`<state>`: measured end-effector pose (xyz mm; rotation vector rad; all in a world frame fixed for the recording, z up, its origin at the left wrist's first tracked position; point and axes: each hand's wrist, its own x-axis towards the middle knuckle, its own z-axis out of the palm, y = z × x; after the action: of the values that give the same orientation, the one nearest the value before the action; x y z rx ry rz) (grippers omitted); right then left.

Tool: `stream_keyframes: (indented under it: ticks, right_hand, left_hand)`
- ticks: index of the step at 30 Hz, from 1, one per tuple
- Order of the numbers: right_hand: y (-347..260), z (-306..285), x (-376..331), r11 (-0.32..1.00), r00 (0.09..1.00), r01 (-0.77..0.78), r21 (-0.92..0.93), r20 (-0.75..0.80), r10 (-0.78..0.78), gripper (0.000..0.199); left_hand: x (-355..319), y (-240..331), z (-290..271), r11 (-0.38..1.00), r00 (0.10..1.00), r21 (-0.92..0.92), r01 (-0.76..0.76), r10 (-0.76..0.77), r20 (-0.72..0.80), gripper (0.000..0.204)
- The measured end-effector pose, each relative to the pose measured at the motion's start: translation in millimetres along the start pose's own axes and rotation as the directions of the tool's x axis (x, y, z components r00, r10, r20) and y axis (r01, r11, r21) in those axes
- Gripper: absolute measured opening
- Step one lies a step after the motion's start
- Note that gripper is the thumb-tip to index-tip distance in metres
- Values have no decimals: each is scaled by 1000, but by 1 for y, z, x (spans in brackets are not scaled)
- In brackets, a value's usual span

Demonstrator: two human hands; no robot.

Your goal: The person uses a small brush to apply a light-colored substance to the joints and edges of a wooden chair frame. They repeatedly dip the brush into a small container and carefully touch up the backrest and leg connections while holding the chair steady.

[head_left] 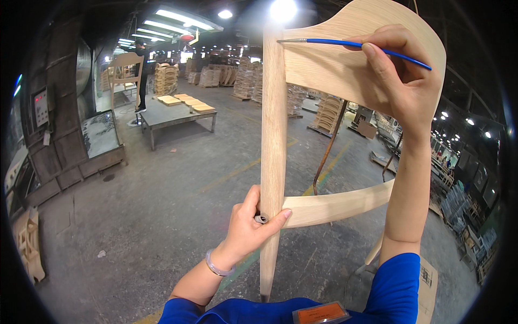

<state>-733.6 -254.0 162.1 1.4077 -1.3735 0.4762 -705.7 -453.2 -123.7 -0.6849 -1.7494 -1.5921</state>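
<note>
A pale wooden chair frame (273, 119) stands upright before me, with a broad curved backrest panel (345, 70) at its top and a curved lower rail (329, 209). My right hand (402, 70) pinches a thin blue paintbrush (334, 42) between thumb and fingers. The brush lies nearly level, and its tip reaches the post beside the backrest panel joint. Lower down, my left hand (248, 218) grips the post where the lower rail meets it, thumb across the front. A small dark-and-light object (261, 219) shows by its fingers; I cannot make out what it is.
At the left stands a grey table (178, 116) bearing flat wooden pieces. Beyond it a person (141, 75) is near another chair frame (125, 75). Stacks of wooden parts (166, 78) line the back. A thin rusty rod (330, 146) rises behind the chair frame. Cardboard (428, 286) is at lower right.
</note>
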Motion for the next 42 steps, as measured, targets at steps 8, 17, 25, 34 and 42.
stream_keyframes:
  ticks: [8,17,25,34,42]
  right_hand:
    - [4,7,-2,997,1000,-29,71,-5,29,6]
    - [10,19,1,996,999,-13,91,-43,17,7]
    - [8,28,5,997,999,5,72,-47,-2,6]
    - [9,32,6,996,999,40,80,-38,-37,6]
    - [8,36,7,991,998,-13,132,-62,21,6]
  left_hand:
    - [1,-3,-5,999,999,43,-26,28,-26,44]
    - [2,-6,-13,999,999,50,-3,4,-32,44]
    - [0,-7,-19,999,999,44,7,-5,-40,46]
    - [-1,-5,-26,997,999,75,11,-8,-44,46]
    - [-2,0,-28,997,998,79,26,-22,-54,45]
